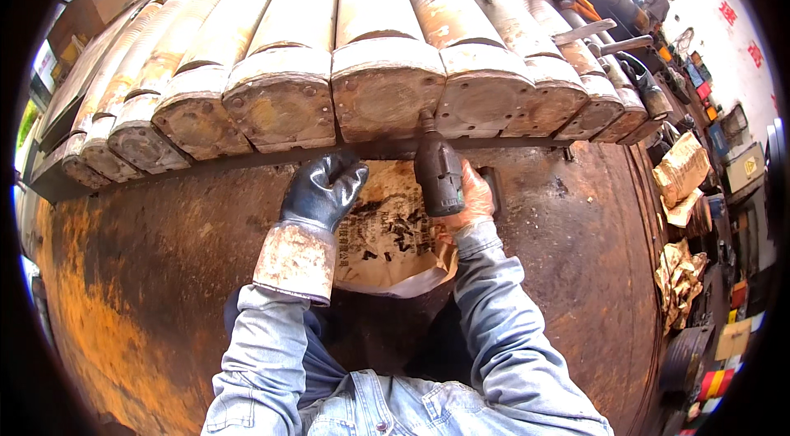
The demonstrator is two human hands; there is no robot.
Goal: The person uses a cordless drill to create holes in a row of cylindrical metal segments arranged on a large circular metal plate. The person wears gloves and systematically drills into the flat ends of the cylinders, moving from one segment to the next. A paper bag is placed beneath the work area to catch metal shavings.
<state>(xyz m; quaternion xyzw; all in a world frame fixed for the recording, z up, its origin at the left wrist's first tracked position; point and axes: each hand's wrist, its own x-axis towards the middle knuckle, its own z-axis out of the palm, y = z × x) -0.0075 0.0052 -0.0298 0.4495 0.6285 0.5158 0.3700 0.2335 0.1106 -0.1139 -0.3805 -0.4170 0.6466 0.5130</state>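
The sleeved left forearm (265, 345) and right forearm (498, 296) reach forward — the gloved left hand (327, 191) curled into a loose fist, the right hand (473, 199) closed in a grip.

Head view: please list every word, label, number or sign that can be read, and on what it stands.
White wall: large red characters, not copied here.
Paper sack: dark printed characters, partly stained, not copied here.
Power tool: small marking, too blurred to read.
Yellow label on pale box: too small to read.
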